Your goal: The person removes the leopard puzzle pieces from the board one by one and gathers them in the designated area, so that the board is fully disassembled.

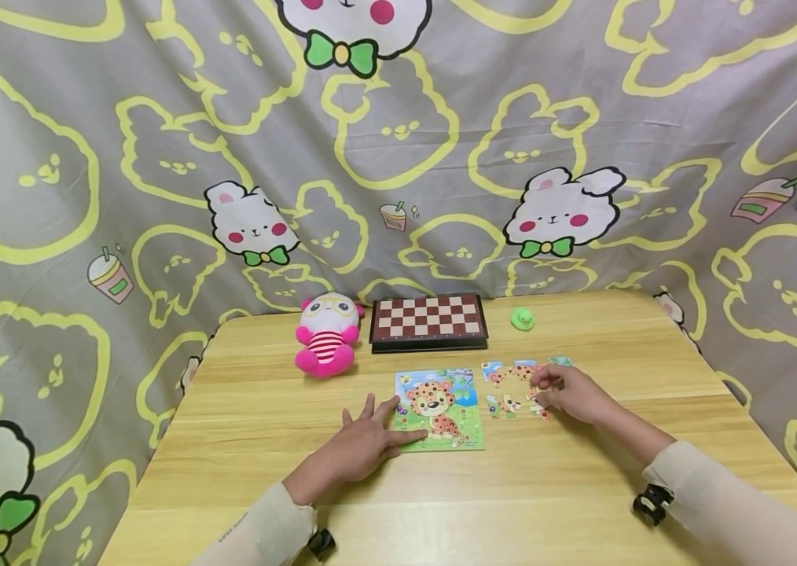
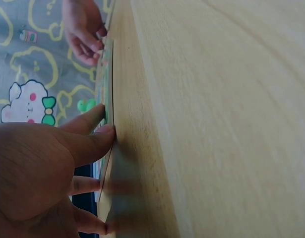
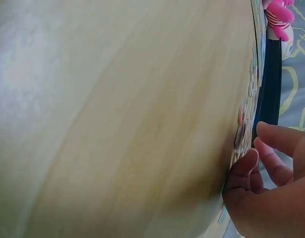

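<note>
A square puzzle board (image 1: 460, 435) with a spotted leopard cub picture lies flat on the table. My left hand (image 1: 363, 444) spreads over its left edge, one straight finger resting on the picture. In the left wrist view, the thumb and fingers (image 2: 100, 136) of that hand touch the board's edge. To the board's right lie several loose puzzle pieces (image 1: 512, 404) with matching leopard print. My right hand (image 1: 575, 393) hovers over the right side of these pieces, fingertips low among them. In the right wrist view, a gap shows between the bent thumb and forefinger (image 3: 276, 136), with nothing seen held there.
Behind the puzzle board sits a checkered board case (image 1: 429, 321). A pink and white plush toy (image 1: 326, 336) lies to its left, and a small green duck (image 1: 522, 318) stands to its right. A patterned curtain (image 1: 413, 236) hangs along the table's far edge.
</note>
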{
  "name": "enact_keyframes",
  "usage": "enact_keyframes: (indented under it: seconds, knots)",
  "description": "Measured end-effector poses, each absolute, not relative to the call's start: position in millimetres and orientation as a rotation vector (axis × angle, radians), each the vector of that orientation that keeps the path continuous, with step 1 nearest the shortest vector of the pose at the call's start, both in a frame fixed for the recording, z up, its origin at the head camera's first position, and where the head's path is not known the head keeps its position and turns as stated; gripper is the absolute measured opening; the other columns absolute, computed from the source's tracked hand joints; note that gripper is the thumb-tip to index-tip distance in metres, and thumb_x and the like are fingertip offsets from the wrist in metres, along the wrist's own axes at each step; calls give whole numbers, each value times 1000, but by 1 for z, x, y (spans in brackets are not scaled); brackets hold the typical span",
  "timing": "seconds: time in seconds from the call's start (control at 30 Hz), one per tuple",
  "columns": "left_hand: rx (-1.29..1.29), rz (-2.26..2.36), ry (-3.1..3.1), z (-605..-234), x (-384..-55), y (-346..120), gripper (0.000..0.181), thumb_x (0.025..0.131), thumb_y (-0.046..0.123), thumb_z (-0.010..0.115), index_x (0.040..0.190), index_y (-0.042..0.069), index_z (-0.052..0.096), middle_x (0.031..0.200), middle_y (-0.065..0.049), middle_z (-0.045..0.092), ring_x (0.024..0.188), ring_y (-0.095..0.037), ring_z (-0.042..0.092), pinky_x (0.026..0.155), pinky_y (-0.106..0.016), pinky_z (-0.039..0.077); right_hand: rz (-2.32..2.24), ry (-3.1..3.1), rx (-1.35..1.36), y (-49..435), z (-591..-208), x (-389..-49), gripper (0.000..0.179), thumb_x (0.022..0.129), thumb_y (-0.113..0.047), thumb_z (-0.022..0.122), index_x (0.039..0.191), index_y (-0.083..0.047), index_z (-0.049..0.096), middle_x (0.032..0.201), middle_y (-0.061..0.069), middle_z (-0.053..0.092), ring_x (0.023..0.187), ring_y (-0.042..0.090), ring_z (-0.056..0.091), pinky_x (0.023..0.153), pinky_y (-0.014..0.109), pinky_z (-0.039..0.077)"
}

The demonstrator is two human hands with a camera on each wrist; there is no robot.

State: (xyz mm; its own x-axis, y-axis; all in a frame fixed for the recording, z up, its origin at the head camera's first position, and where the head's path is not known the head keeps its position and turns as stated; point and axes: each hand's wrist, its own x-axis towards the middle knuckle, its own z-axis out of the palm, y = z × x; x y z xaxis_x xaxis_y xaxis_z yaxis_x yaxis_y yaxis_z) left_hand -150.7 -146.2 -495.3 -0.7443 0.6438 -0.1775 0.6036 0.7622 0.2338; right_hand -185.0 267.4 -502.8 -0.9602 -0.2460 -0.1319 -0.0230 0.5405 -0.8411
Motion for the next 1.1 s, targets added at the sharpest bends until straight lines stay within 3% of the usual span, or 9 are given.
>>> enact_keyframes:
  seconds: [0.23, 0.63, 0.9, 1.1]
  knots:
    - [986, 224, 2716, -496, -151, -146, 47, 108, 36, 50, 148, 59, 44, 169, -18, 21, 143, -67, 22, 94, -88, 31, -1390, 2543, -284, 263, -499, -187, 30, 92, -3, 72, 120, 7, 65, 107, 16, 64, 87, 22, 59, 65, 27, 54]
    - [988, 211, 2718, -497, -151, -146, 47, 108, 36, 51, 148, 59, 44, 169, -18, 21, 143, -67, 22, 93, -88, 31, -1331, 2585, -375, 238, -500, -192, 28, 92, -5, 74, 118, 4, 68, 107, 14, 68, 93, 21, 62, 77, 28, 53]
    - [964, 227, 2709, -493, -150, -145, 47, 108, 33, 52, 147, 58, 46, 169, -17, 21, 143, -66, 22, 94, -88, 31, -1387, 2530, -343, 221, -501, -196, 26, 91, -2, 74, 116, 3, 67, 105, 15, 67, 81, 20, 59, 60, 28, 52]
    - [970, 225, 2711, -492, -149, -145, 47, 107, 34, 53, 147, 58, 46, 169, -17, 21, 143, -66, 22, 94, -88, 31, -1395, 2516, -375, 209, -502, -197, 28, 90, -3, 76, 116, 3, 68, 107, 15, 69, 83, 19, 61, 65, 29, 54]
